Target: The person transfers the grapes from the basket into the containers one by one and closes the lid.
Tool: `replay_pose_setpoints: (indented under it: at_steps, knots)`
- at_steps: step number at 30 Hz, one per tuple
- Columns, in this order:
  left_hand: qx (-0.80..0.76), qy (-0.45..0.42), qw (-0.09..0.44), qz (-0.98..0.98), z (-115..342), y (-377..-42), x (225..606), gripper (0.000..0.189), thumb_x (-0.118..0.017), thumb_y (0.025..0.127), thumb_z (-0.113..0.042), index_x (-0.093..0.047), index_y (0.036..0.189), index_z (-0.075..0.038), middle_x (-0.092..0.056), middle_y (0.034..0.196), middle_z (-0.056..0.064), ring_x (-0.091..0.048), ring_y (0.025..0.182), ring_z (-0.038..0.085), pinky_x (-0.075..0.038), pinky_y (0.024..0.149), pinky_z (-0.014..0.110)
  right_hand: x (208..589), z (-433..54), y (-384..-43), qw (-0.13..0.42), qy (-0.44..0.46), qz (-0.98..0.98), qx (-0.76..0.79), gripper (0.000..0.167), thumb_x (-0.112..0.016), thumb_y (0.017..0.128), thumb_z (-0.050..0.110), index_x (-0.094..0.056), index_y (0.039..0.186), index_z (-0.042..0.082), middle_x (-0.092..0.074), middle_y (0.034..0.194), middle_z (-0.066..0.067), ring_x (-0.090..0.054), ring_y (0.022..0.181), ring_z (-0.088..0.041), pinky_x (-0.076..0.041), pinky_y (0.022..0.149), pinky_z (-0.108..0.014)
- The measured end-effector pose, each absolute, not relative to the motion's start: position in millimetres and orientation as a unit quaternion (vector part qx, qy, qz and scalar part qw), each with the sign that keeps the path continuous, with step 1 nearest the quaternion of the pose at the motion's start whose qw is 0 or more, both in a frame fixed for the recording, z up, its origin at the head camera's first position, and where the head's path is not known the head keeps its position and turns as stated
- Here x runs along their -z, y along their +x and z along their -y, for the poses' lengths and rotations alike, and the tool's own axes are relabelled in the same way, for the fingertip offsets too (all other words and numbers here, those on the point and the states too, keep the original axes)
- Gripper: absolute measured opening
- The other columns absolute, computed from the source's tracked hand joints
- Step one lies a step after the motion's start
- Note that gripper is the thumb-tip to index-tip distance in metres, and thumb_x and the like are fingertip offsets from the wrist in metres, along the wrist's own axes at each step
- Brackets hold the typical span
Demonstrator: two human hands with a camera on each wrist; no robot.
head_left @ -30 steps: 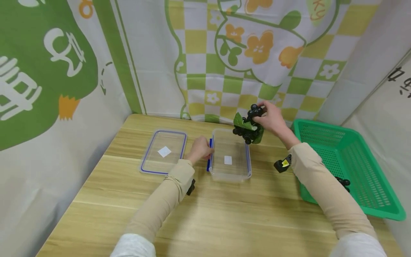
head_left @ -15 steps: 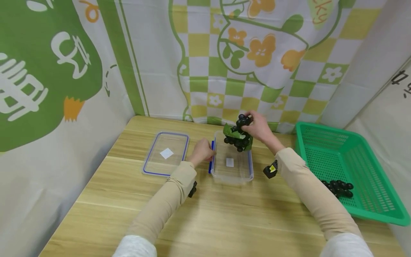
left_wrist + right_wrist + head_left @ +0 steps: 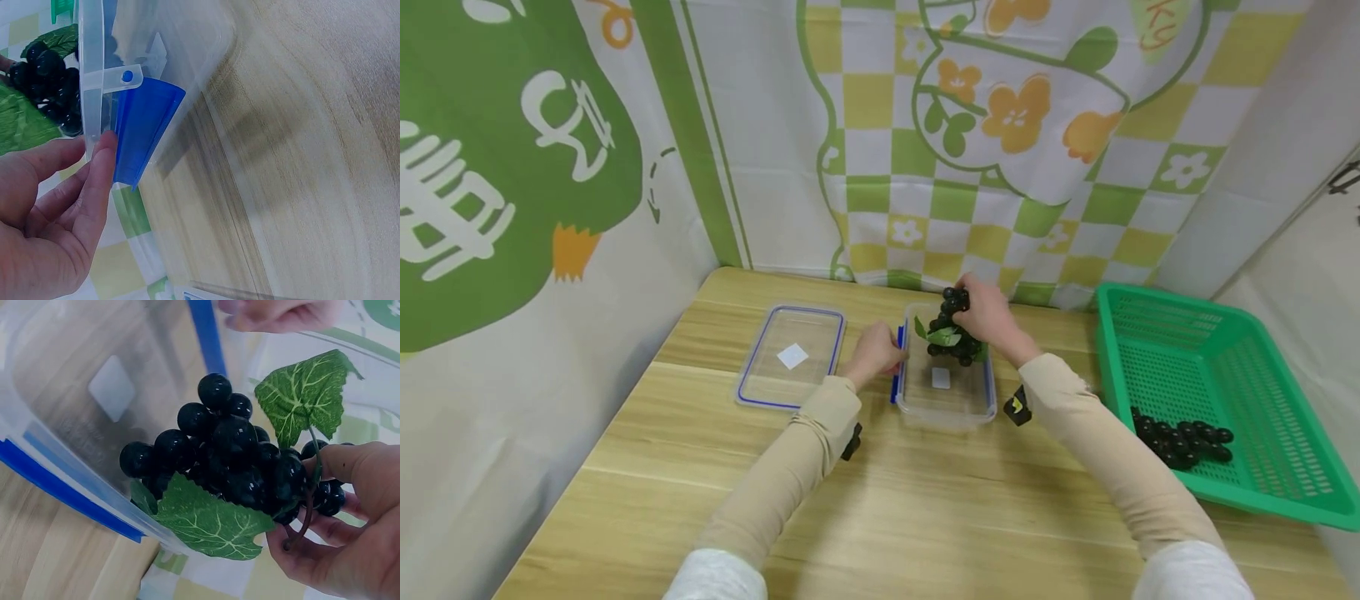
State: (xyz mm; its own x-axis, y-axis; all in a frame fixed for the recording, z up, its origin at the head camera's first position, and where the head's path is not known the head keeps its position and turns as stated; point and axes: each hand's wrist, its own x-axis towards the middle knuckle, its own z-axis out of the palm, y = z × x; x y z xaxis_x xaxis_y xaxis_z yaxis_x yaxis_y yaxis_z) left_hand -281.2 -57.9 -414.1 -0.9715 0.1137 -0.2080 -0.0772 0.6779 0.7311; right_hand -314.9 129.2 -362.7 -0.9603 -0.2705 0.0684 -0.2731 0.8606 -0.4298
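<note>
A bunch of dark grapes (image 3: 234,447) with green leaves (image 3: 212,519) is gripped near its stem by my right hand (image 3: 987,310). In the head view the bunch overlaps the far part of a clear plastic container (image 3: 958,404). My left hand (image 3: 876,350) pinches the container's left rim between thumb and fingers, beside the blue side latch (image 3: 140,128), which hangs folded outward. A white label (image 3: 941,378) shows on the container's floor. To the left lies the container's clear lid (image 3: 775,379) with a blue seal line.
A green plastic basket (image 3: 1262,392) stands at the right, holding another bunch of dark grapes (image 3: 1183,442). The wooden table (image 3: 880,517) meets a patterned cloth wall (image 3: 880,200) at its back edge.
My right hand has carried the grapes leftward and down from above the container's back right corner to over its inside. The left hand keeps its hold on the rim.
</note>
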Motion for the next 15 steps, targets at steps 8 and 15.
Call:
replay_pose_setpoints:
  at_steps: [8, 15]
  knots:
    - [-0.404, 0.013, 0.107, -0.908, 60, -283, 415, 0.011, -0.066, 0.083, -0.003, -0.069, 0.075, 0.005, -0.071, 0.072, 0.018, -0.071, 0.072, 0.033, -0.058, 0.056, 0.026, 374, -108, -316, -0.012, 0.150, 0.971, -0.188, 0.042, -0.059, 0.085, 0.007, -0.051, 0.126, 0.001, -0.062, 0.120, -0.024, -0.062, 0.102, -0.040, -0.053, 0.081, -0.049]
    - [-0.399, 0.001, 0.124, -0.908, 59, -283, 415, 0.008, -0.060, 0.082, 0.005, -0.066, 0.077, 0.005, -0.071, 0.076, 0.018, -0.071, 0.075, 0.033, -0.060, 0.065, 0.033, 381, -93, -321, -0.107, 0.103, 0.969, -0.198, 0.048, -0.062, 0.089, 0.019, -0.044, 0.131, 0.001, -0.057, 0.126, -0.021, -0.058, 0.111, -0.037, -0.053, 0.087, -0.047]
